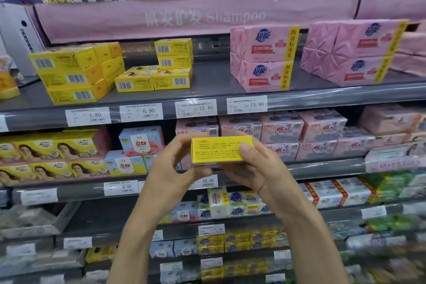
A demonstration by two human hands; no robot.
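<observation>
A small yellow soap box (217, 148) with red print on its facing side is held up in front of the store shelves. My left hand (175, 168) grips its left end, fingers curled over the top and thumb under the bottom edge. My right hand (255, 168) grips its right end, thumb pressed on the front face. Matching yellow boxes (69, 74) are stacked on the upper shelf at the left, with more yellow boxes (161, 74) near the middle.
Pink soap packs (262, 60) stand on the upper shelf (207, 90) at right. Price tags (196, 108) line the shelf edges. Lower shelves hold several soap boxes and multipacks. A pink banner (196, 17) reading Shampoo hangs above.
</observation>
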